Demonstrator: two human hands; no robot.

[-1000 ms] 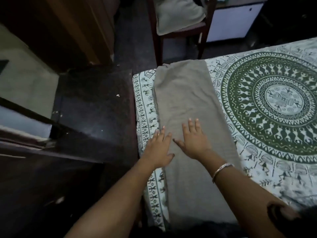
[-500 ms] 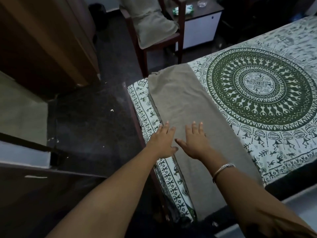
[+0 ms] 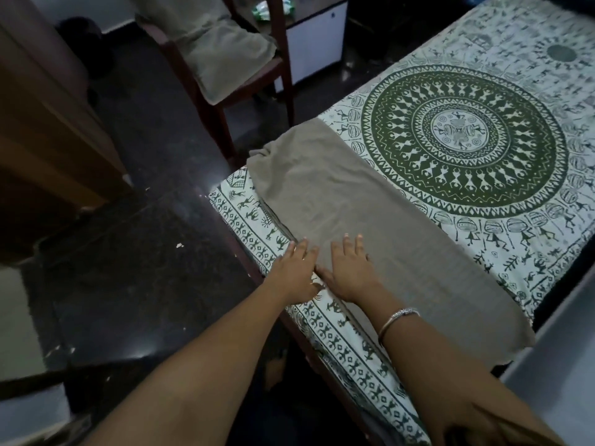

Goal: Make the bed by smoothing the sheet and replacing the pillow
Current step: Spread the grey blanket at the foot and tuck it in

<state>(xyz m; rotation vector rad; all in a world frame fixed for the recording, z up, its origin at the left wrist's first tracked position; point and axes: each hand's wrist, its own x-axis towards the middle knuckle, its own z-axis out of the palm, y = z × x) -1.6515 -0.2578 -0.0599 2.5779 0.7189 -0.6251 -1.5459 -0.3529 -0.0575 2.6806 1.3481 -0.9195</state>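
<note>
Bed (image 3: 322, 336) covered by patterned sheet (image 3: 467, 140), grey cloth (image 3: 370, 226) laid flat across its near end. Chair (image 3: 280, 59) beyond with pillow (image 3: 219, 49) on seat. Left hand (image 3: 297, 273) and right hand (image 3: 349, 273) side by side, grip spread, palms flat at cloth's left edge.

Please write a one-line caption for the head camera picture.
Both hands, left and right, press flat on a plain grey-brown folded cloth lying across the green-and-white patterned bedsheet.

Head view — downward, near bed (image 3: 322, 326)
</note>
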